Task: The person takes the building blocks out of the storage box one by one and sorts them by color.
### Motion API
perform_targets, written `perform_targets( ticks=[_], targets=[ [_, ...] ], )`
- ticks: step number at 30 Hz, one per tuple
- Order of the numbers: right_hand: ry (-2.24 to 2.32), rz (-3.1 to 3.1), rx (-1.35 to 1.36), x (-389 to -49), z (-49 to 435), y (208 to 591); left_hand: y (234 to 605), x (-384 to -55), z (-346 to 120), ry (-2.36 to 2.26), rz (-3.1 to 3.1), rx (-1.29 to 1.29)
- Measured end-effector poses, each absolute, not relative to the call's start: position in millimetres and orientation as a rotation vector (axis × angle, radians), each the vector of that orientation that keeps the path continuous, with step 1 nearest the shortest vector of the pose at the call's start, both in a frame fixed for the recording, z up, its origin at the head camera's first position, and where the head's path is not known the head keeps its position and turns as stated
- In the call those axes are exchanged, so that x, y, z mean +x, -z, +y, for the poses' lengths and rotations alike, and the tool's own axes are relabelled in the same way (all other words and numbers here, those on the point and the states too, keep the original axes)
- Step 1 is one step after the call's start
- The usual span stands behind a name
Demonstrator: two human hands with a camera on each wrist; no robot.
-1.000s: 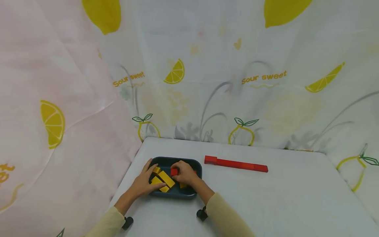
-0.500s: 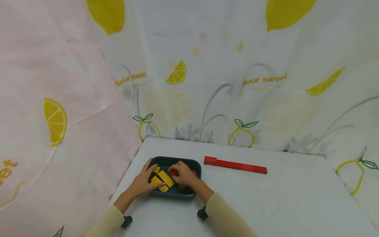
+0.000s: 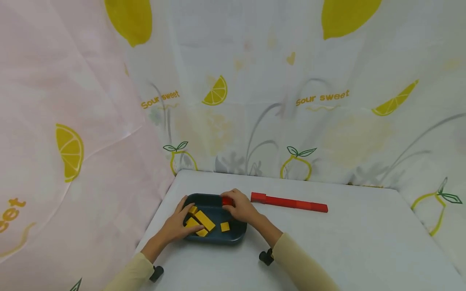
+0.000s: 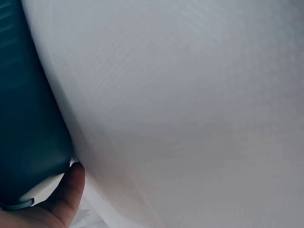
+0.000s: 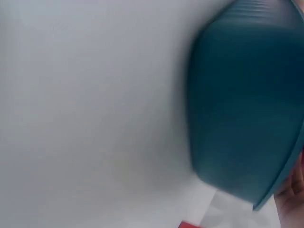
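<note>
A dark blue-green tray point(image 3: 218, 239) holds several yellow blocks point(image 3: 205, 220). My left hand point(image 3: 175, 224) rests spread over its left end, thumb reaching across the rim above the yellow blocks. In the left wrist view, a fingertip point(image 4: 76, 173) is right at the tray's outer wall. My right hand point(image 3: 241, 207) pinches a red block point(image 3: 227, 201) over the tray's back right corner. Its fingers cover part of that block. In the right wrist view, the tray point(image 5: 242, 104) fills the right side, with part of the hand point(image 5: 290, 197) at the edge.
A long row of red blocks point(image 3: 291, 202) lies right of the tray on the white table point(image 3: 346, 242), its left end close to my right hand. A lemon-print cloth point(image 3: 247, 133) hangs behind the table and along the left side.
My right hand has moved right and back with the red block, from mid-tray to the back right corner. A single yellow block shows fully where the hand was. My left hand stays put.
</note>
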State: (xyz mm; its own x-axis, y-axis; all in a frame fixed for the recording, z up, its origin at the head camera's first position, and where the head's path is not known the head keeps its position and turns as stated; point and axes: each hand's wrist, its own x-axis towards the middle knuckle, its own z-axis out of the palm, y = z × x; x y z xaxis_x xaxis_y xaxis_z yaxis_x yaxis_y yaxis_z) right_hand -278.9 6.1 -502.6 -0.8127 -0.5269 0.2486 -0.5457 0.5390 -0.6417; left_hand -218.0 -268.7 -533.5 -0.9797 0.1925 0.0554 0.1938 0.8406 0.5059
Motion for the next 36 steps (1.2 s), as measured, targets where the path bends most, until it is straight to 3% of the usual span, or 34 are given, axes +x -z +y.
perform_targets(
  ticks=[15,36],
  targets=[
    [-1.207,-2.639,0.875,-269,54,494,530,-219,-268,0.831,-3.007,-0.342],
    [-0.991,-2.694,0.611,-263,198,516,534,-218,-270,0.835,-2.979,-0.353]
  ],
)
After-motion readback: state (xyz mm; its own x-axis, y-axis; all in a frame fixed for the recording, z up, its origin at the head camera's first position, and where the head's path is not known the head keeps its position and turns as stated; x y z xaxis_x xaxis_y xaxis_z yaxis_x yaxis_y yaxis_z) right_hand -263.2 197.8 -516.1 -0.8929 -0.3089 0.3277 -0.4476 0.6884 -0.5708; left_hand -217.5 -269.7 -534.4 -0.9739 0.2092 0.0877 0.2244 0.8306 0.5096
